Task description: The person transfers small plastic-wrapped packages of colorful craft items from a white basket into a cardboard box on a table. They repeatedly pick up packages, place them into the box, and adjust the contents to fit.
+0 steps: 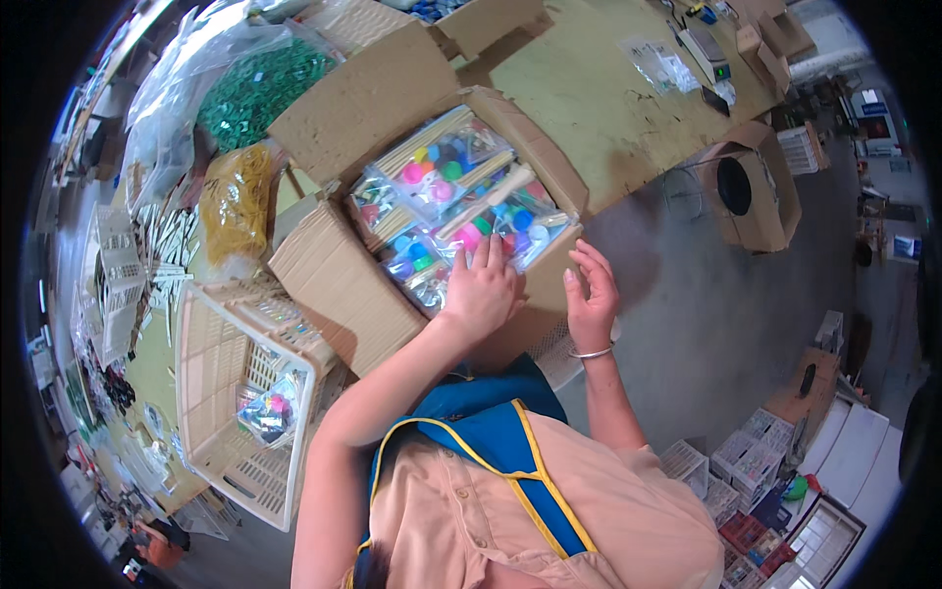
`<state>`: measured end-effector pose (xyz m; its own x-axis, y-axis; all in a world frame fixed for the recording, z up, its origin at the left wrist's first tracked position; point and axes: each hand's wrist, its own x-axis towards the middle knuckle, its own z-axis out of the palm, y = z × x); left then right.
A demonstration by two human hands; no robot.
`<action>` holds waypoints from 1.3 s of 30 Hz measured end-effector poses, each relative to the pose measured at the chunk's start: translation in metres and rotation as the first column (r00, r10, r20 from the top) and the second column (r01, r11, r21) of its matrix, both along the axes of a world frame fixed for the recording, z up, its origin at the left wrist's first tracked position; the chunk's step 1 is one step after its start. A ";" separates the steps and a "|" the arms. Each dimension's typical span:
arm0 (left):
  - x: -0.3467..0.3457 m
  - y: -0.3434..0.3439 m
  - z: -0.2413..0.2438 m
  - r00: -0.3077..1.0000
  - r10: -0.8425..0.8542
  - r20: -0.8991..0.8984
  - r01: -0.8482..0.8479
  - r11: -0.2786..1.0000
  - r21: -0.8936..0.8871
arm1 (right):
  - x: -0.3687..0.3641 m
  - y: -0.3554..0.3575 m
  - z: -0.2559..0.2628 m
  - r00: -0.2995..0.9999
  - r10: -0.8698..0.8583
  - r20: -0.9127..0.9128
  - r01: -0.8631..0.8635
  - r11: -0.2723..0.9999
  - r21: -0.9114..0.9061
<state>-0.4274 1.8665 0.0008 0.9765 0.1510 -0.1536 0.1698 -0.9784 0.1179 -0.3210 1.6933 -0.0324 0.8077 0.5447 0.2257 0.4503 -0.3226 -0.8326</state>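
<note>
A cardboard box (353, 287) with its flaps folded out stands before me, filled with clear plastic bags (450, 171). Inside the bags show coloured bottle caps, thin wooden sticks and other small parts. My left hand (483, 286) lies palm down on the bags at the box's near side, fingers stretched out and slightly spread. What is under its palm is hidden. My right hand (593, 293), with a bracelet at the wrist, hovers just off the box's right near corner. Its fingers are loosely curled and apart, and nothing shows in them.
Left of the box, a plastic crate (298, 442) holds a few filled bags. Behind it are a bag of yellow material (234, 202) and a sack of green pieces (261, 92). A small scale (704, 55) sits on the table (589, 81). Another carton (769, 195) stands right.
</note>
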 end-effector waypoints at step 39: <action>-0.503 0.095 -0.076 0.602 0.483 -0.636 -0.786 0.499 -0.366 | -0.147 0.070 0.043 0.900 0.377 -0.218 -0.397 0.916 -0.053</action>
